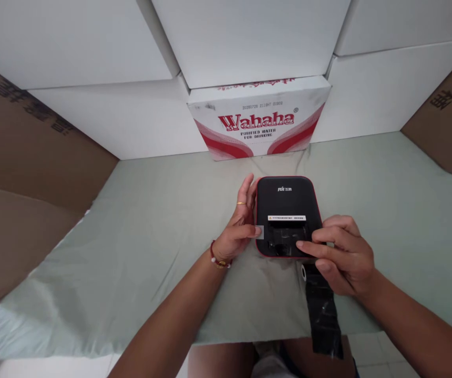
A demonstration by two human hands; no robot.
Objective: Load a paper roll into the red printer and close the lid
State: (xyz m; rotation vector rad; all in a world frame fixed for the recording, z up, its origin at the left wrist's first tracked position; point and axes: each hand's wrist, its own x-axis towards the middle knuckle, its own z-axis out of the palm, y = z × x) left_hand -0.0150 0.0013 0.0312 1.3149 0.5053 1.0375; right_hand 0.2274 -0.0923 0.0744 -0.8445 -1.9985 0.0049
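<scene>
A black portable printer (287,202) with a red rim and a white warning label (287,218) lies flat on the cloth. My left hand (244,223) is closed on its left side, fingers along the edge and thumb on top. A small clear square (260,232) shows by that thumb. My right hand (340,252) has its index finger stretched onto the printer's shiny front part, with another fingertip at the right edge. Below that hand is a black roll (305,272) with a white core. A glossy black strip (324,320) trails from it towards me.
Pale green cloth (151,226) covers the table, whose front edge is close to my lap. Behind the printer stands a white and red Wahaha water carton (259,126) against white boxes (249,37). Brown cardboard (24,147) walls in the left; another brown box (447,110) stands right.
</scene>
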